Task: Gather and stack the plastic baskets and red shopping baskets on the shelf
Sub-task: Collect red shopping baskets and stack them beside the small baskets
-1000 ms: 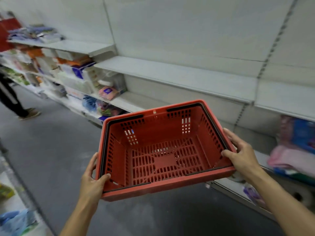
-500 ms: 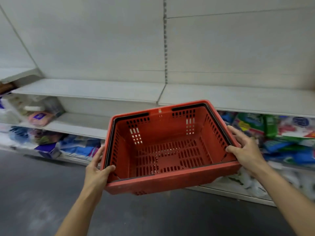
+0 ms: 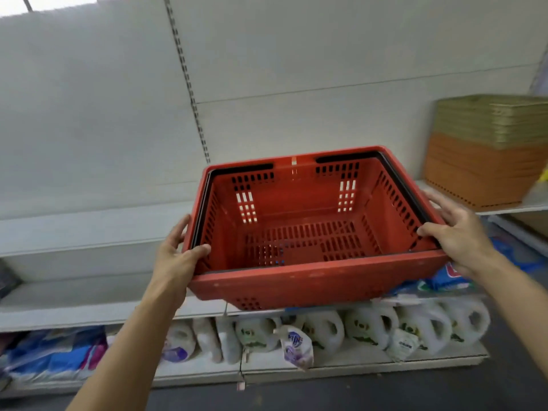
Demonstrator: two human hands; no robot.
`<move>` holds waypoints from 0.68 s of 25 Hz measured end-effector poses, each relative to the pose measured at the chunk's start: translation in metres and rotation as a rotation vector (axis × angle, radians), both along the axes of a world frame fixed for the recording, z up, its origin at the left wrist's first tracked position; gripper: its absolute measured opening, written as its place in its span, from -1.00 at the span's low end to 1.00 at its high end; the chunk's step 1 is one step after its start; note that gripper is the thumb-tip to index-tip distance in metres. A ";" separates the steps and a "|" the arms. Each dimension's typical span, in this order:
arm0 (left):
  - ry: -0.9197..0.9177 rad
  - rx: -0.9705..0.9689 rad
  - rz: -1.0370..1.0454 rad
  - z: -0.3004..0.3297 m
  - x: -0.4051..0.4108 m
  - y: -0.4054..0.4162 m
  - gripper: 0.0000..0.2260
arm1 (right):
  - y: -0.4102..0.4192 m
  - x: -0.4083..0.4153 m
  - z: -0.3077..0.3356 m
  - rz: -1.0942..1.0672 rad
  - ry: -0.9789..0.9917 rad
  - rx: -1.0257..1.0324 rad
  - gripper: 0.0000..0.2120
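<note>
I carry a red shopping basket [image 3: 311, 226] in the air in front of the shelves, empty, its black handles folded down along the rim. My left hand [image 3: 175, 259] grips its left rim, thumb over the edge. My right hand [image 3: 456, 235] holds the right rim, thumb inside and fingers spread along the outer wall. On the upper shelf [image 3: 504, 207] at the right stands a stack of plastic baskets [image 3: 486, 152], green ones on top of orange ones, to the right of and behind the red basket.
A bare white shelf [image 3: 89, 229] runs left at mid height. Below, white jugs [image 3: 326, 330] and blue packs [image 3: 56, 354] fill the bottom shelf. A slotted upright [image 3: 189, 84] divides the back panels. Dark floor lies in front.
The view has swung right along the aisle; the stack of green and orange baskets has come into sight. The red basket sits higher against the shelving, both hands still holding it.
</note>
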State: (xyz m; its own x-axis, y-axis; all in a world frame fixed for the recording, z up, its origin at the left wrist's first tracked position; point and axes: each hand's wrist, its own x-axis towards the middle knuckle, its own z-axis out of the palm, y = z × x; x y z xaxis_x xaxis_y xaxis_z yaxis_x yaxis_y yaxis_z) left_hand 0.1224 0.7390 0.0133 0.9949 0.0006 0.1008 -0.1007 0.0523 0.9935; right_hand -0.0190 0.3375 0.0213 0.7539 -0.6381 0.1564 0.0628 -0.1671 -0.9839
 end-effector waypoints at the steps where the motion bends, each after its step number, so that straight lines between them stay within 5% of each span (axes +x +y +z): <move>1: -0.021 0.004 -0.015 0.011 0.011 -0.013 -0.33 | -0.008 0.004 0.008 -0.019 -0.024 0.001 -0.28; 17: 0.103 0.104 -0.163 0.077 0.211 -0.168 -0.44 | -0.140 0.151 0.065 -0.164 0.123 0.135 -0.33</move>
